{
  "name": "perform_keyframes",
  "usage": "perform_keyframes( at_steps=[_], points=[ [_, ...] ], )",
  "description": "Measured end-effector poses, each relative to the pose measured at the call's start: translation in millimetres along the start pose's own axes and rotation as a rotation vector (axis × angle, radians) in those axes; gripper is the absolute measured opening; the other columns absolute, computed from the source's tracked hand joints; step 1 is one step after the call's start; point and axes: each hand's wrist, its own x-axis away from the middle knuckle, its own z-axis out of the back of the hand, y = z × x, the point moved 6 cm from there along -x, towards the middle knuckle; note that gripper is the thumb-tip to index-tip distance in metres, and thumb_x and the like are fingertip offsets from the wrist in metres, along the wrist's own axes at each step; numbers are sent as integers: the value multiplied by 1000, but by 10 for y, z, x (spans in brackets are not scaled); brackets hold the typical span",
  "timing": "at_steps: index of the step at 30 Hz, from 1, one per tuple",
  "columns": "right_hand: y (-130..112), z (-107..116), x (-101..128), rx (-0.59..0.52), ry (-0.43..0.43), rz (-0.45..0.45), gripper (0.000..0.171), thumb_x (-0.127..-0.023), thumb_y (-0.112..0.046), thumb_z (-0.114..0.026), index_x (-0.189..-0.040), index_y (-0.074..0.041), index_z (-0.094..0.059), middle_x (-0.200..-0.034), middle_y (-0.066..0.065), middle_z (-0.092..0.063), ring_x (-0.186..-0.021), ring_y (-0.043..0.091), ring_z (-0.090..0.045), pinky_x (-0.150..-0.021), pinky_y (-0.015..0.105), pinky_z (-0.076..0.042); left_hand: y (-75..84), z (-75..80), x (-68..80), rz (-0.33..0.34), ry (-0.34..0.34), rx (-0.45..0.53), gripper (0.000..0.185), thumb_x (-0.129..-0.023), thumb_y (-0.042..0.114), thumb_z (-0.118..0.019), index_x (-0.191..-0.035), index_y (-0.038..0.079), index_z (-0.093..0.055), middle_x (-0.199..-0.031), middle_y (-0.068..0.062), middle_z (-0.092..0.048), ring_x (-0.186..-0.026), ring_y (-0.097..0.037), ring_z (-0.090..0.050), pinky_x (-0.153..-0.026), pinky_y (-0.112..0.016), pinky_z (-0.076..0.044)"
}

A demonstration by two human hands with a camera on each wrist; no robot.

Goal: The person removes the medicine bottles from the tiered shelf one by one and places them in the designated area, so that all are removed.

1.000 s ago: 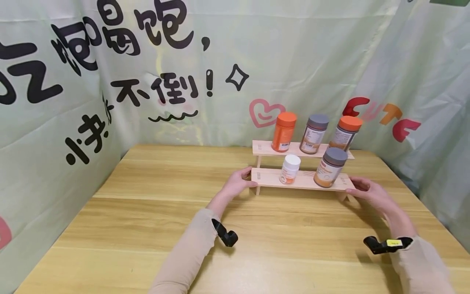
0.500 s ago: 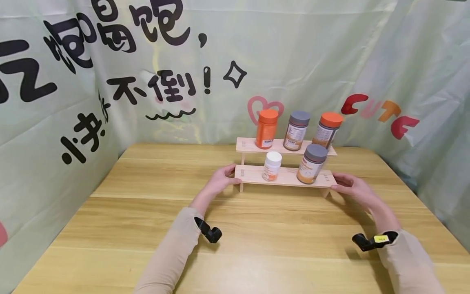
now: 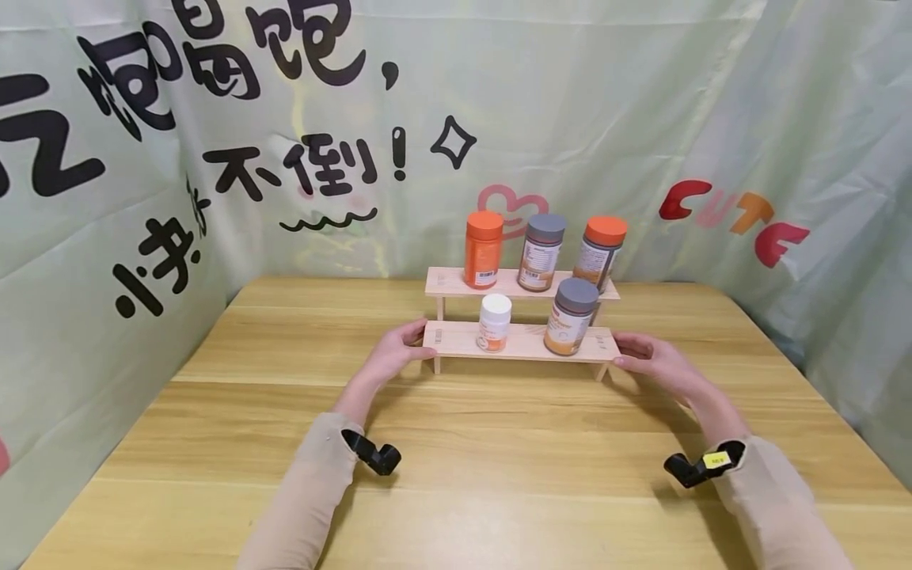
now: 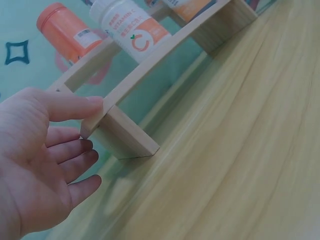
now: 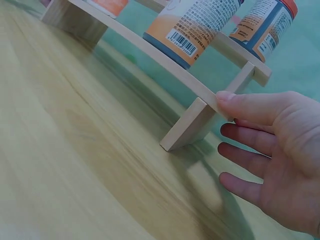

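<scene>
Beige-sleeved left hand and right hand each pinch a lower end of the wooden rack, just right of frame centre; five bottles stand on it. Step judged: positioning rack; next move calls for level, even handling.

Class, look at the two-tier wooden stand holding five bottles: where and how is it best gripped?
Probably grip the stand by both ends of its lower shelf, coming from left and right to pinch top and bottom. The flat shelf juts past its legs, leaving thin ends, and its white-capped bottle and grey-capped bottle stand inward. Holding both ends should help keep everything level.
</scene>
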Motion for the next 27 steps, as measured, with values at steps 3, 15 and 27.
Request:
perform_keyframes(
  at_steps=[3, 15, 27],
  points=[
    [-30, -76, -26, 5, -7, 11, 61, -91, -17, -60, -135, 15, -33, -135, 32, -39, -114, 12, -48, -85, 9, -37, -54, 95, 20, -15, 4, -6, 71, -82, 2, -67, -141, -7, -30, -143, -20, -35, -130, -32, -35, -106, -42, -28],
    [-234, -437, -174, 11, -79, 57, 61, -92, -21, -59, -137, 11, -34, -136, 28, -41, -125, 39, -39, -96, 27, -38, -166, 520, 206, -48, -10, -17, 70, -83, 0, -62, -141, -10, -25, -143, -25, -31, -130, -36, -33, -107, -45, -26],
    [-381, -691, -327, -31, -88, 71, 62, -91, -22, -60, -137, 10, -35, -135, 27, -43, -124, 38, -41, -103, 48, -31, -242, 822, 285, -37, 4, -31, 70, -84, 2, -61, -142, -10, -23, -143, -27, -29, -130, -38, -32, -106, -46, -27]
  ],
)
